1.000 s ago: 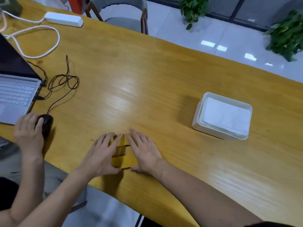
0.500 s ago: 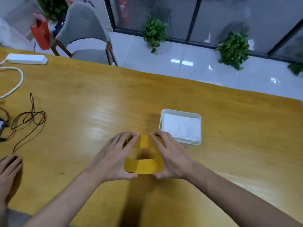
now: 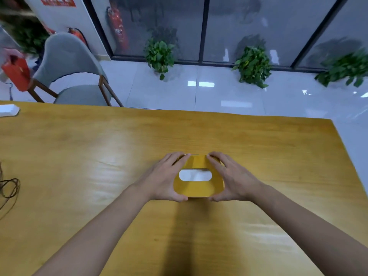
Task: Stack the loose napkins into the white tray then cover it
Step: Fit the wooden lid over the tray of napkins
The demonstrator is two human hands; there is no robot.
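A yellow wooden lid point(image 3: 199, 188) with an oval slot lies flat over the white tray, which is almost fully hidden beneath it. White napkins point(image 3: 195, 175) show through the slot. A thin strip of the tray's white rim point(image 3: 192, 154) peeks out at the lid's far edge. My left hand point(image 3: 163, 180) grips the lid's left side, fingers curled over the far corner and thumb at the near edge. My right hand point(image 3: 233, 179) grips the right side the same way.
The wooden table point(image 3: 99, 166) ends close on the right point(image 3: 346, 156). A dark cable point(image 3: 9, 188) coils at the left edge and a white power strip point(image 3: 8, 110) lies far left. A grey chair point(image 3: 73, 76) stands behind the table.
Both hands lifted the yellow lid off the table's near edge and carried it right and forward onto the white tray. My view swung to the right.
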